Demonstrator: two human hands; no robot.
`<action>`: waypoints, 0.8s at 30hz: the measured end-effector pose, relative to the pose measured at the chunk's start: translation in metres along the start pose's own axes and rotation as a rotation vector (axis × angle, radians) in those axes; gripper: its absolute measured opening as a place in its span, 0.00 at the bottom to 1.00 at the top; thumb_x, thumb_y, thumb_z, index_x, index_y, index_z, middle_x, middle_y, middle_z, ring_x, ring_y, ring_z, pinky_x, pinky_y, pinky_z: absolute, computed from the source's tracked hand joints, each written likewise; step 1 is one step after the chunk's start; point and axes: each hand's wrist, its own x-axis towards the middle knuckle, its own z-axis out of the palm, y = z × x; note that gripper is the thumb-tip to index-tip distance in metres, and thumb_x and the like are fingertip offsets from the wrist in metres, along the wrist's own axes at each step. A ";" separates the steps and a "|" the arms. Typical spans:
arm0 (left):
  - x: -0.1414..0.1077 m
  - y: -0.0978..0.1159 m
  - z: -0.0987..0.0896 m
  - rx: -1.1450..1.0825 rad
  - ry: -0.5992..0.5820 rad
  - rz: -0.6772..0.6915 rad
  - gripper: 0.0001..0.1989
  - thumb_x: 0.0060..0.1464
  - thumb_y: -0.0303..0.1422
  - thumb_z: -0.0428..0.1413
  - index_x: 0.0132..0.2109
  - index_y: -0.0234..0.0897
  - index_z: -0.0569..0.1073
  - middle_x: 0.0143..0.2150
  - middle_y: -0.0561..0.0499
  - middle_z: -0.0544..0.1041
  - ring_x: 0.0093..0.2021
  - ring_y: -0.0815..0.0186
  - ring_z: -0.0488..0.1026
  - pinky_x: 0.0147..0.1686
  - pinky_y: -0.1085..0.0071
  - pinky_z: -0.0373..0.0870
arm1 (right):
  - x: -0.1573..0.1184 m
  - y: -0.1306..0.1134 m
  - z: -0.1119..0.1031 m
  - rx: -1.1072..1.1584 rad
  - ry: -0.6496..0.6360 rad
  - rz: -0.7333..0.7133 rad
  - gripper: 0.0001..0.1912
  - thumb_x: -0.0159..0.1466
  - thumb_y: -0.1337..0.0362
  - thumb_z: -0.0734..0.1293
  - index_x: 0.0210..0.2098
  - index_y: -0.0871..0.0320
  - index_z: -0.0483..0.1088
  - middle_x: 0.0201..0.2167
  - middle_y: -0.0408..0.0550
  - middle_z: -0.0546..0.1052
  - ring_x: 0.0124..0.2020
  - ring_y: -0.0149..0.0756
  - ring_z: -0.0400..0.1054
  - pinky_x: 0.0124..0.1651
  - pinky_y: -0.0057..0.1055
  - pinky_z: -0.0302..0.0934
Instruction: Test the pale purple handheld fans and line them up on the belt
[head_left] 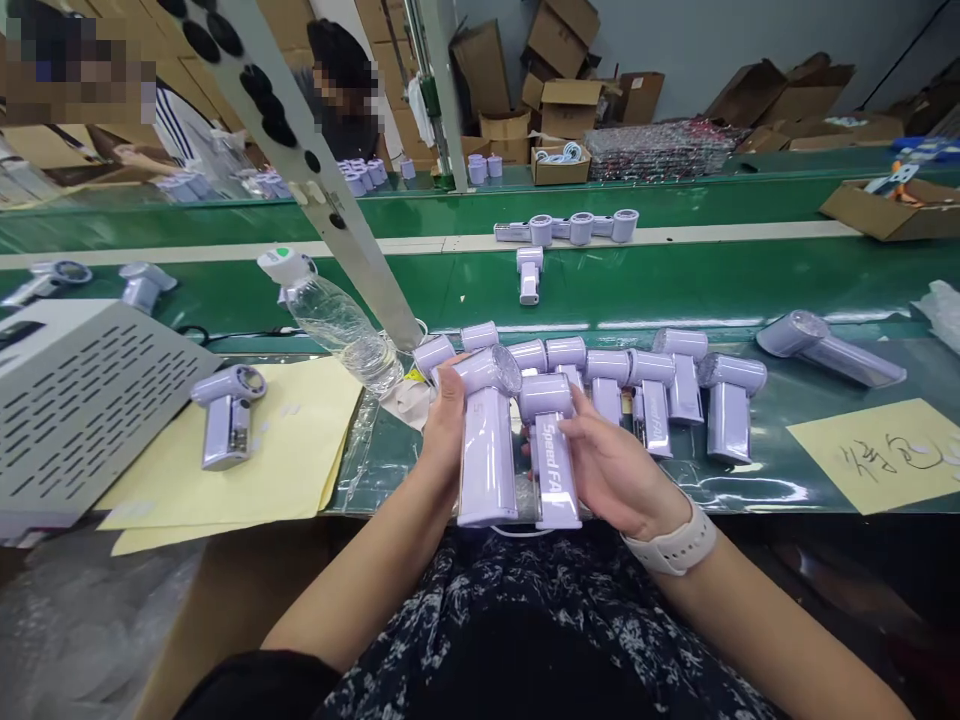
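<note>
My left hand (pixel 442 425) is closed around a lavender handheld fan (pixel 489 455), held upright with its round head at the top. Close beside it, my right hand (pixel 619 470) grips a second lavender fan (pixel 555 470) with "Speed FA" lettering visible along its handle. The fingers of both hands are partly hidden behind the fans. Just beyond them, several more lavender fans stand or lean in a row, among them a fan (pixel 729 415) at the row's right end. A white watch band (pixel 675 540) circles my right wrist.
A grey vented metal box (pixel 97 400) and yellow paper (pixel 300 430) bearing one fan (pixel 229 420) lie left. A plastic bottle (pixel 337 320) leans near a slanted metal post (pixel 352 240). Right lie another fan (pixel 832 350) and a handwritten yellow note (pixel 877 455). People work across the green conveyor (pixel 675 280).
</note>
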 end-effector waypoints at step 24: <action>0.027 -0.069 -0.034 0.845 0.001 0.697 0.18 0.65 0.36 0.55 0.59 0.44 0.65 0.56 0.43 0.72 0.53 0.56 0.74 0.57 0.49 0.73 | 0.004 -0.231 -0.263 -1.691 1.112 -0.155 0.46 0.58 0.58 0.77 0.71 0.67 0.61 0.61 0.77 0.71 0.59 0.62 0.72 0.56 0.46 0.64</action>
